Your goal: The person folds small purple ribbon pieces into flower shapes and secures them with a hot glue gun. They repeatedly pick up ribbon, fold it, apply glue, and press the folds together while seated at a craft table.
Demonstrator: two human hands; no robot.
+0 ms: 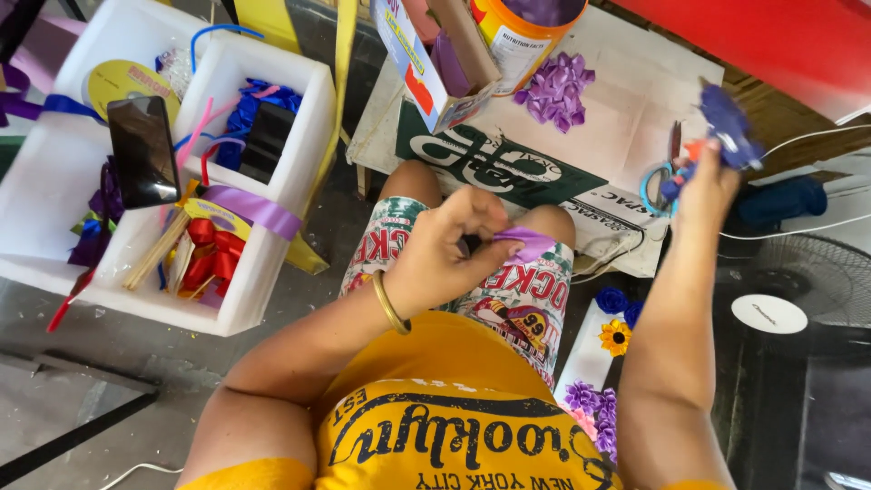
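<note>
My left hand (449, 249) is over my lap, its fingers pinched on a short piece of purple ribbon (528, 243). A gold bangle sits on that wrist. My right hand (706, 177) is stretched out to the right over a low white board table (626, 100) and grips a blue glue gun (726, 127) with an orange trigger. A pile of folded purple ribbon bows (555, 89) lies on the table beyond my knees.
White foam boxes (272, 181) at left hold ribbons, a black phone (142, 151) and a yellow tape roll. An orange can (522, 32) and a cardboard box (426, 59) stand on the table. Blue-handled scissors (655, 181), paper flowers (610, 318) and a fan (780, 290) lie right.
</note>
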